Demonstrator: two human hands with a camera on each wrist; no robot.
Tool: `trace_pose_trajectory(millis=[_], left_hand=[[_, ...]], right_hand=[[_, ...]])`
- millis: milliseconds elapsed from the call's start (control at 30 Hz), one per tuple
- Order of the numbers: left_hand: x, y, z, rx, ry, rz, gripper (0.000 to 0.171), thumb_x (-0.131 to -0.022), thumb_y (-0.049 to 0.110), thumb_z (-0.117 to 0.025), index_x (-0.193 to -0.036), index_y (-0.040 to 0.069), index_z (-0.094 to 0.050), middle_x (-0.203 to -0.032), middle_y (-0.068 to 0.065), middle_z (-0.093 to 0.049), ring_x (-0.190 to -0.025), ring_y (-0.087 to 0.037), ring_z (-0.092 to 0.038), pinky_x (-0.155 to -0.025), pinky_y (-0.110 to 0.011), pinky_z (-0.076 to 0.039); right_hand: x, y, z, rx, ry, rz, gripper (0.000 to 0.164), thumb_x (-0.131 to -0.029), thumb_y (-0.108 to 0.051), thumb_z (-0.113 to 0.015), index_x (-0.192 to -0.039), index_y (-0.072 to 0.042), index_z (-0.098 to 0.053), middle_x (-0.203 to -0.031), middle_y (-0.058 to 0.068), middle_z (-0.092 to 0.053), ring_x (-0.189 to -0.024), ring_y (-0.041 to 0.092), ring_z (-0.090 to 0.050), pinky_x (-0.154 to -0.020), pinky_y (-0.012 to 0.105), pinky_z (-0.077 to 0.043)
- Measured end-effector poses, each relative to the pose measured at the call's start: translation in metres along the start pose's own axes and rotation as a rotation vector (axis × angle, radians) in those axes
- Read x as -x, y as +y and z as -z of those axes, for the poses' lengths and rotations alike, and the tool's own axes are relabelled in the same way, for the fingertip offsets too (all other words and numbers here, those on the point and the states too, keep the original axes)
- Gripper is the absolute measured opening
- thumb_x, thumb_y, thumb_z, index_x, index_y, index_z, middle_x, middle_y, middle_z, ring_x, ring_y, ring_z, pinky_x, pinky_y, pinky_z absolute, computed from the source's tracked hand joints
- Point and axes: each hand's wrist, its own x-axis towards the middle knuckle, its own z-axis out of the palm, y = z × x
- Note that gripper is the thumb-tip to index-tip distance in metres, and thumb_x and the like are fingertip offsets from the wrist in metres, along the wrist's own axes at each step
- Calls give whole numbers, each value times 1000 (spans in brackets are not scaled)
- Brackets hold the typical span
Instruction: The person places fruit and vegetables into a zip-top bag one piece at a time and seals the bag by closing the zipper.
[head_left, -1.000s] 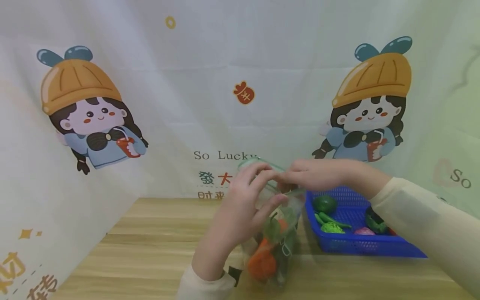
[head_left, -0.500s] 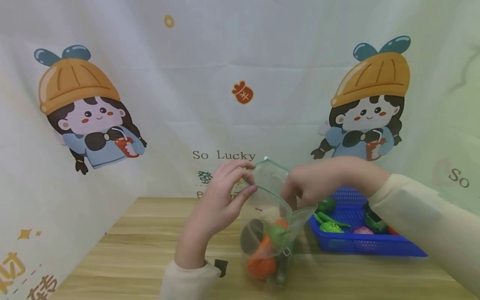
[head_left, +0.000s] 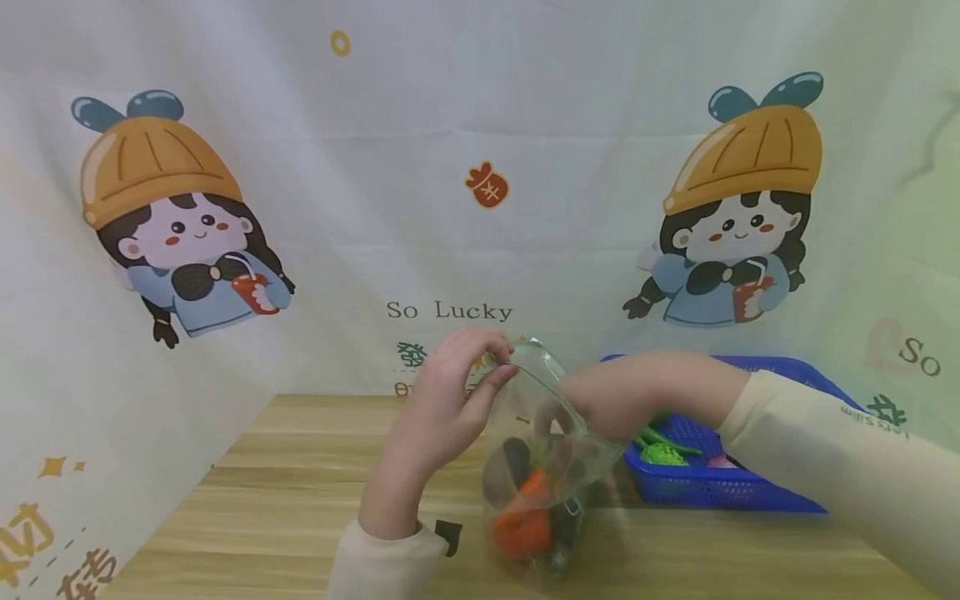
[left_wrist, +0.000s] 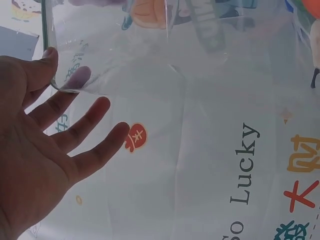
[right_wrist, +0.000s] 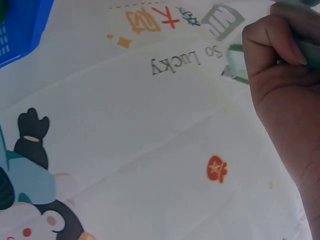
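Observation:
A clear zip bag (head_left: 498, 425) with a green-edged mouth stands on the table. Inside it I see an orange carrot-like vegetable (head_left: 522, 529) and a dark rounded item (head_left: 506, 473). My left hand (head_left: 450, 400) pinches the bag's rim between thumb and index finger; in the left wrist view its other fingers are spread. My right hand (head_left: 611, 396) reaches through the mouth, its fingers showing blurred through the plastic. In the right wrist view the right hand (right_wrist: 285, 75) is bent at the fingers beside something greenish; whether it grips anything is unclear.
A blue plastic basket (head_left: 720, 492) stands right of the bag, partly behind the right forearm. It holds green peppers (head_left: 652, 437), a bright green bumpy vegetable (head_left: 663, 454) and a partly hidden pink item. A printed cloth (head_left: 337, 208) hangs behind the wooden table (head_left: 262, 500).
My right hand has moved from the rim down into the bag. The left hand has shifted left, drawing the mouth wider. The green item inside is now covered by the right hand.

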Motion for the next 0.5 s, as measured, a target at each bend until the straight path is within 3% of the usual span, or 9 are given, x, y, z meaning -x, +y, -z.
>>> trace_pose_trajectory(millis=[133, 300, 400, 500], left_hand=[[1, -1, 1, -5, 1, 45, 9, -100, 9, -73, -101, 9, -64, -101, -4, -69, -100, -21, -62, -92, -40, -55], [2, -1, 0, 4, -4, 58, 9, -101, 8, -71, -100, 8, -63, -97, -4, -66, -96, -20, -62, -90, -41, -58], [2, -2, -1, 11, 8, 61, 8, -102, 7, -69, -101, 7, -62, -96, -5, -66, -95, -20, -63, -92, -43, -61], [2, -3, 0, 13, 20, 75, 7, -103, 7, -68, -102, 6, -61, -98, -7, -65, -97, -23, -64, -93, -43, -61]], right_hand=[[-3, 10, 2, -59, 39, -56, 25, -109, -37, -60, -111, -18, -76, -89, -6, -73, -77, 8, -63, -73, 27, -56], [-11, 21, -6, -89, 62, -122, 32, -112, -39, -54, -99, -15, -70, -78, -5, -64, -67, 8, -56, -62, 24, -50], [-12, 25, -10, -118, 76, -170, 30, -112, -38, -54, -107, -13, -71, -78, -4, -61, -67, 9, -55, -60, 23, -49], [-10, 26, -5, -115, 56, -146, 30, -111, -34, -57, -118, -10, -74, -87, -3, -68, -75, 8, -59, -69, 24, -55]])
